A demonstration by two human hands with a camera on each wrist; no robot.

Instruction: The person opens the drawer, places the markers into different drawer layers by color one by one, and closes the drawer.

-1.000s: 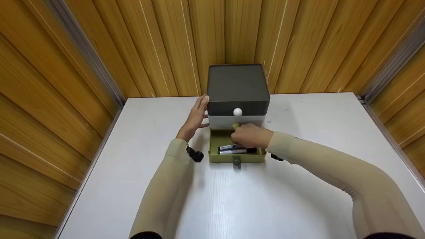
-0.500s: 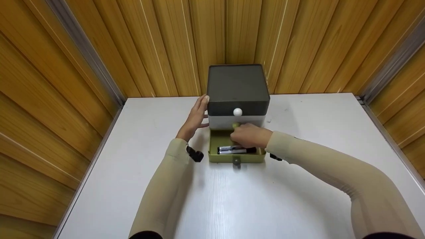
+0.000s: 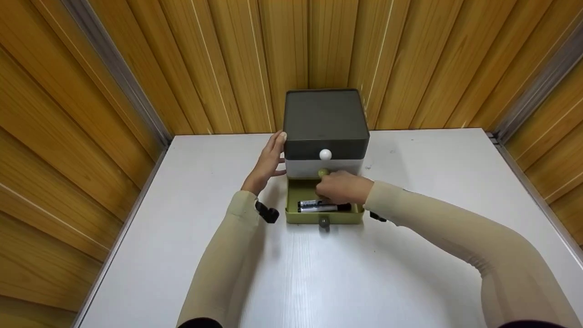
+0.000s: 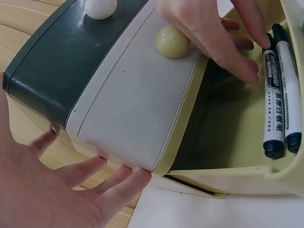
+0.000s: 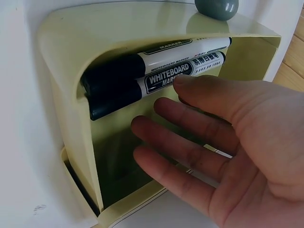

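A small three-drawer cabinet (image 3: pixel 325 118) stands at the back of the white table (image 3: pixel 182 255). Its olive bottom drawer (image 3: pixel 324 217) is pulled out and holds two whiteboard markers (image 3: pixel 314 207) lying side by side. My left hand (image 3: pixel 272 157) lies flat against the cabinet's left side, fingers straight (image 4: pixel 118 178). My right hand (image 3: pixel 334 189) reaches into the open drawer with straight fingers (image 5: pixel 190 137). One fingertip (image 4: pixel 247 71) touches the nearer marker (image 4: pixel 273 95). The markers (image 5: pixel 161 71) lie against the drawer's front wall.
The dark grey top drawer has a white knob (image 3: pixel 325 154), the white middle drawer a pale green knob (image 4: pixel 172 42), and the open drawer a grey knob (image 5: pixel 216 7). Wooden panel walls (image 3: pixel 205 68) close in the table at the back and both sides.
The upper marker, tilted a second ago, now lies parallel to the other. My right hand has shifted only slightly over the drawer. The left hand has not moved.
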